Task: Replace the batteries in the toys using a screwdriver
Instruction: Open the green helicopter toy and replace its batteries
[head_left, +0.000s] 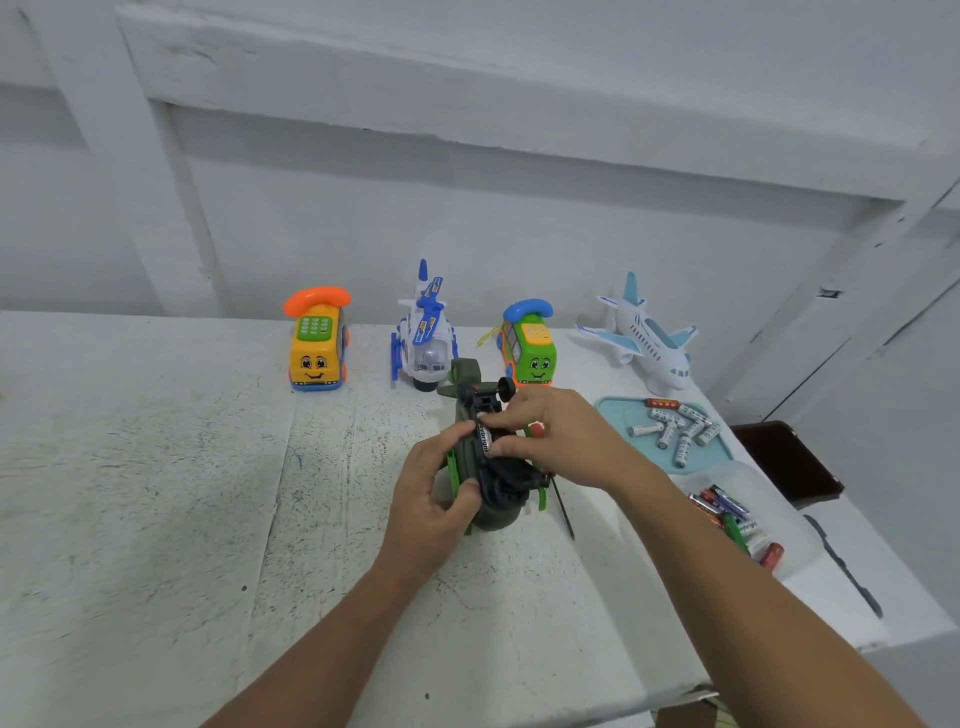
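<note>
Probably fitting a battery (484, 439).
Left hand (431, 499) grips the green toy helicopter (496, 512), right hand (550, 431) pinches the battery; next, press it home.

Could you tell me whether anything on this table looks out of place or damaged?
Nothing stands out. The green helicopter is turned over because the left hand grips it while the right hand fits a battery into it; spare batteries lie inside the teal tray.
</note>
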